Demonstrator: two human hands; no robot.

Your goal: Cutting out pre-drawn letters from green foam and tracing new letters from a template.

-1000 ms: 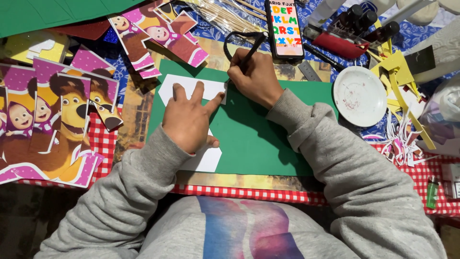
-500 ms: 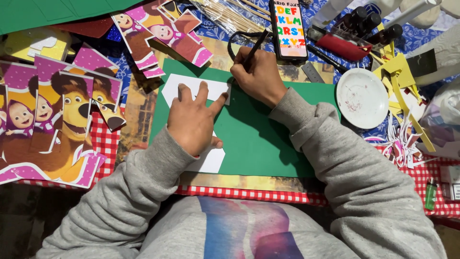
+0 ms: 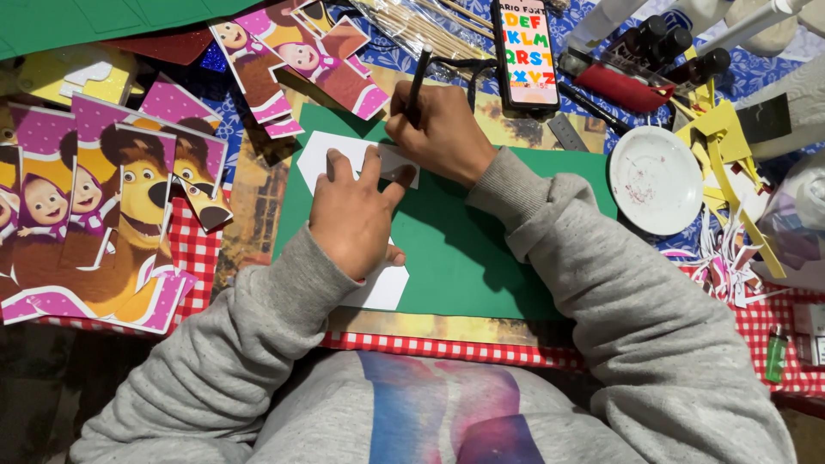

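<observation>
Near the middle of the frame the left hand lies flat, fingers spread, pressing a white paper template onto a green foam sheet; it grips nothing, only pins the paper down, and the template's upper corner shows above the knuckles while its lower corner sticks out below the palm. Just above and to the right, the right hand is curled shut around a dark pen, held nearly upright with its tip at the template's upper right edge, right beside the left index finger. The step looks like tracing the paper's outline onto the green sheet. To do it well, the flat hand should keep even pressure close to wherever the tip runs, so the paper cannot creep, and the pen should lean lightly against the paper edge rather than ride over it. Shifting the pinning fingers only while the pen rests would likely keep the line true. Cartoon girl-and-bear cutouts crowd the left of the frame, a phone with coloured letters stands at the top centre, and a white plate sits at the right, well apart from the work.
</observation>
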